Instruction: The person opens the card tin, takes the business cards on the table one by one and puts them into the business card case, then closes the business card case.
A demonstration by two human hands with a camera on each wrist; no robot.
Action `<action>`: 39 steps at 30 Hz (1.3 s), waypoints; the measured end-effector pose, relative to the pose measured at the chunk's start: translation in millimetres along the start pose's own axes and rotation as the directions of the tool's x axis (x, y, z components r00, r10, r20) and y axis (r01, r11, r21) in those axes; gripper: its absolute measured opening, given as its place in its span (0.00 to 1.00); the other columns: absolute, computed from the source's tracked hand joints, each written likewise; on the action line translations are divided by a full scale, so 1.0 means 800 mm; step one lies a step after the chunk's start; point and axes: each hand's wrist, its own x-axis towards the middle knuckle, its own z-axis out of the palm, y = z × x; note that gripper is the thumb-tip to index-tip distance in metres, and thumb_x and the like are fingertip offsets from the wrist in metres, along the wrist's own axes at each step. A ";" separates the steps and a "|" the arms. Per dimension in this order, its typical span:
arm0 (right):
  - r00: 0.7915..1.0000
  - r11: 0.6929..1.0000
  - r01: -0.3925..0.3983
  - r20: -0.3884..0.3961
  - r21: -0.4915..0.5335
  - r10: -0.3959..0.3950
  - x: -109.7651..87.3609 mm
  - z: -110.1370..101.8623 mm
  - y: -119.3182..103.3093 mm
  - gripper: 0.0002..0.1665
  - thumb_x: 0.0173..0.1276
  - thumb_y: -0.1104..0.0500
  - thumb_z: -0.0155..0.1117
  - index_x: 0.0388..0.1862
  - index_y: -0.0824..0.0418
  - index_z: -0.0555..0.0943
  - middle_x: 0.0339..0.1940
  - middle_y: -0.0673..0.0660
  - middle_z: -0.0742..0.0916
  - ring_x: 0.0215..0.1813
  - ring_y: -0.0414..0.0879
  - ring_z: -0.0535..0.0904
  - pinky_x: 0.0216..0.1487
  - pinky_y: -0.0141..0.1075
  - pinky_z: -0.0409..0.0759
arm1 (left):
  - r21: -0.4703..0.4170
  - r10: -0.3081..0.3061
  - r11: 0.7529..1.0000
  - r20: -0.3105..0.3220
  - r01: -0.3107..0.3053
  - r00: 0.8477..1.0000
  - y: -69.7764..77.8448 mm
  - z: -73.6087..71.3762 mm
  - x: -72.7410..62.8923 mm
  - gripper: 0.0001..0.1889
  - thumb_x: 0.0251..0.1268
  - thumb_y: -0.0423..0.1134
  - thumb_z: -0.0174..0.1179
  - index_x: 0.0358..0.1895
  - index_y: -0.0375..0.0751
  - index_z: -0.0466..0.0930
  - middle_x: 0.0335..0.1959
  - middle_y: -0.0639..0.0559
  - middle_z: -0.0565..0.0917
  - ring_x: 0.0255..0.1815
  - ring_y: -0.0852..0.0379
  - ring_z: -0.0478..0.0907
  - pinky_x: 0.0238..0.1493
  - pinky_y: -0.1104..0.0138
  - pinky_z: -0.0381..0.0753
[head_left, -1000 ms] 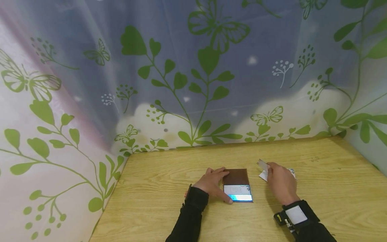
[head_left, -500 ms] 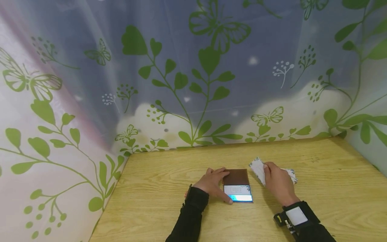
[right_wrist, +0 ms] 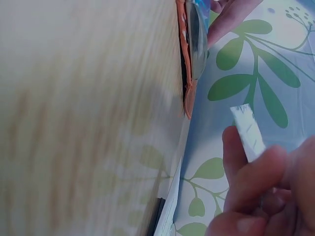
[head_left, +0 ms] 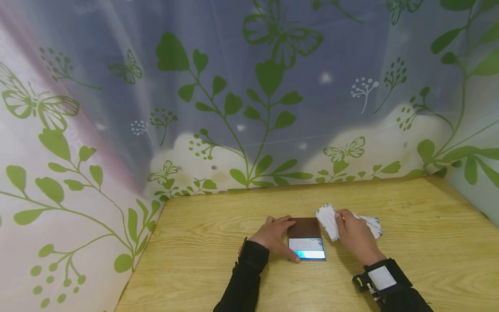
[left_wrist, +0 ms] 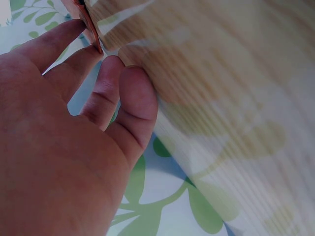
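My left hand (head_left: 273, 237) rests at the left side of a flat brown wallet-like holder (head_left: 304, 228) on the table, thumb at its lower corner, fingers at its upper edge. A white printed card with a bright blue-white band (head_left: 306, 248) shows in the holder's lower part. My right hand (head_left: 358, 239) pinches a white card with a leafy border (head_left: 326, 220), tilted above the table, its left corner close to the holder's right edge. In the right wrist view the held card (right_wrist: 247, 127) appears nearly edge-on. Another similar white card or cards (head_left: 373, 225) lie behind the right hand, partly hidden.
The light wooden table (head_left: 202, 242) meets a patterned curtain (head_left: 218, 104) with leaves and butterflies at the back and left. In the right wrist view a dark-edged thin item (right_wrist: 156, 216) lies beside the white card on the table.
My right hand has lifted and turned the card, which now shows its white leafy face and sits further left, nearer the holder. The left hand and the holder have stayed in place.
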 end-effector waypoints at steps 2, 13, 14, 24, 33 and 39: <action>1.000 1.000 0.019 -0.002 0.006 -0.019 0.000 0.000 -0.001 0.22 0.86 0.59 0.46 0.62 0.78 0.74 0.31 0.63 0.85 0.26 0.48 0.74 0.22 0.39 0.66 | -0.001 0.000 1.000 -0.001 0.000 1.000 0.000 0.000 0.000 0.58 0.43 0.57 0.84 0.81 0.54 0.63 0.84 0.57 0.57 0.58 0.58 0.60 0.55 0.66 0.74; 0.998 0.997 0.056 0.010 0.056 -0.057 -0.001 0.002 -0.004 0.20 0.83 0.61 0.50 0.62 0.75 0.77 0.35 0.60 0.85 0.28 0.45 0.74 0.23 0.36 0.69 | -0.005 -0.002 1.000 -0.001 0.002 1.000 0.001 0.000 0.000 0.58 0.43 0.57 0.84 0.81 0.54 0.63 0.84 0.57 0.57 0.56 0.59 0.59 0.54 0.68 0.74; 0.998 0.996 0.063 0.009 0.064 -0.063 -0.001 0.002 -0.003 0.20 0.82 0.62 0.50 0.63 0.75 0.77 0.37 0.62 0.86 0.28 0.45 0.74 0.23 0.35 0.69 | -0.007 -0.003 1.000 0.000 0.003 1.000 0.001 0.000 0.000 0.58 0.43 0.57 0.84 0.81 0.54 0.63 0.84 0.57 0.57 0.56 0.59 0.59 0.54 0.68 0.74; 0.993 0.985 0.081 0.068 0.151 -0.092 -0.001 0.004 -0.005 0.24 0.76 0.64 0.53 0.67 0.73 0.75 0.57 0.72 0.85 0.40 0.50 0.79 0.30 0.35 0.74 | -0.003 -0.005 1.000 -0.012 0.005 1.000 0.002 0.000 -0.001 0.58 0.42 0.58 0.84 0.81 0.55 0.64 0.83 0.58 0.57 0.58 0.59 0.60 0.55 0.67 0.74; 0.972 0.959 0.118 0.167 0.259 -0.164 -0.001 0.013 -0.002 0.19 0.75 0.66 0.55 0.62 0.64 0.79 0.48 0.60 0.85 0.25 0.39 0.71 0.24 0.33 0.70 | 0.002 -0.017 1.000 -0.017 0.017 1.000 0.003 0.001 0.000 0.58 0.41 0.59 0.85 0.81 0.57 0.64 0.83 0.58 0.58 0.57 0.60 0.60 0.56 0.67 0.74; 0.952 0.945 0.080 0.258 0.317 -0.167 -0.001 0.015 -0.003 0.18 0.77 0.65 0.55 0.63 0.64 0.78 0.49 0.59 0.85 0.28 0.40 0.78 0.25 0.33 0.76 | 0.007 -0.010 1.000 -0.017 0.010 1.000 0.003 0.000 0.000 0.58 0.40 0.58 0.85 0.81 0.55 0.65 0.83 0.58 0.58 0.55 0.60 0.60 0.57 0.68 0.73</action>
